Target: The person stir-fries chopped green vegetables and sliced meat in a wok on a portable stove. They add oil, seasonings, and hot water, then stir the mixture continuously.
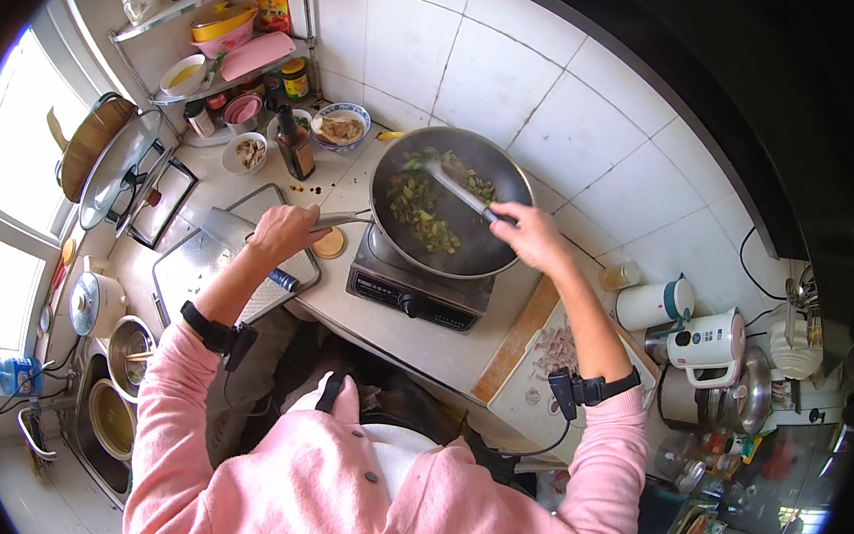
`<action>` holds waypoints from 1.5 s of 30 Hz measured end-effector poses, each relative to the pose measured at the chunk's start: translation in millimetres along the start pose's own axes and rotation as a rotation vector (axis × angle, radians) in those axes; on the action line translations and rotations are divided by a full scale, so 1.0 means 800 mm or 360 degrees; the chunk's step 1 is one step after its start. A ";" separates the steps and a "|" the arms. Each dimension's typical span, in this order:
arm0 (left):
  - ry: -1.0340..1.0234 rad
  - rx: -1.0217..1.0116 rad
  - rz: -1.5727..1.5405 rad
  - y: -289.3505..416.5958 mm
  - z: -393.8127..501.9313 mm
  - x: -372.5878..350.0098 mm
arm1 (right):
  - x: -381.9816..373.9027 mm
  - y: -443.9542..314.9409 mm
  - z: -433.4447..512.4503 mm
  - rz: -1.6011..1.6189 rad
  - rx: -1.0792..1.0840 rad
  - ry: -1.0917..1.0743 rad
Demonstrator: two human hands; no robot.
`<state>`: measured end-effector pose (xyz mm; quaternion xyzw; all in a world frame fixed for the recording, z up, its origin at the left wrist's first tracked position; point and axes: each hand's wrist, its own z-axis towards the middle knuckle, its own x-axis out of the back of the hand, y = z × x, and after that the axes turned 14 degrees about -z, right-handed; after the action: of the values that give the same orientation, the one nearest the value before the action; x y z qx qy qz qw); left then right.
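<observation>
A dark wok (473, 252) sits on a portable stove (418, 289), with chopped green vegetables (420, 210) cooking in it and faint steam above. My left hand (284, 232) is closed around the wok's handle (344, 219). In my right hand (531, 234) is a spatula (456, 185), its head down among the vegetables at the wok's far left. A cleaver (230, 233) lies on a cutting board (294, 287) below my left hand, partly hidden by the forearm. A round wooden disc (329, 243) rests between the board and the stove.
Behind my left hand stand a dark sauce bottle (295, 144), a bowl of meat (245, 153) and a blue-patterned bowl (341, 126). Sliced meat (560, 349) lies on a white board (530, 395) at right. A white electric kettle (707, 342) is farther right, and a sink (103, 415) lower left.
</observation>
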<state>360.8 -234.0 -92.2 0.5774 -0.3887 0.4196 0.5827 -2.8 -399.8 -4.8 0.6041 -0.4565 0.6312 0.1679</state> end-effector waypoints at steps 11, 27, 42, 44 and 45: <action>0.0063 0.0214 -0.0100 0.035 -0.019 -0.027 | 0.014 0.034 -0.005 -0.0053 -0.0383 0.0121; 0.0106 0.0154 -0.0071 0.042 -0.030 -0.020 | 0.082 0.005 -0.102 -0.0151 -0.0090 -0.0518; 0.0147 -0.0123 -0.0609 0.132 -0.068 -0.160 | 0.025 0.031 -0.047 -0.0046 -0.0153 -0.0035; -0.0195 0.0179 -0.0611 0.133 -0.059 -0.189 | 0.070 0.029 -0.074 -0.0170 -0.0112 -0.0011; -0.0149 0.0168 -0.0632 0.136 -0.055 -0.201 | 0.093 0.027 -0.084 -0.0427 -0.0124 -0.0035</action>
<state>202.0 -198.7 -206.2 0.6912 -0.2714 0.2890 0.6042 -75.9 -384.1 65.1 0.6598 -0.3975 0.5782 0.2690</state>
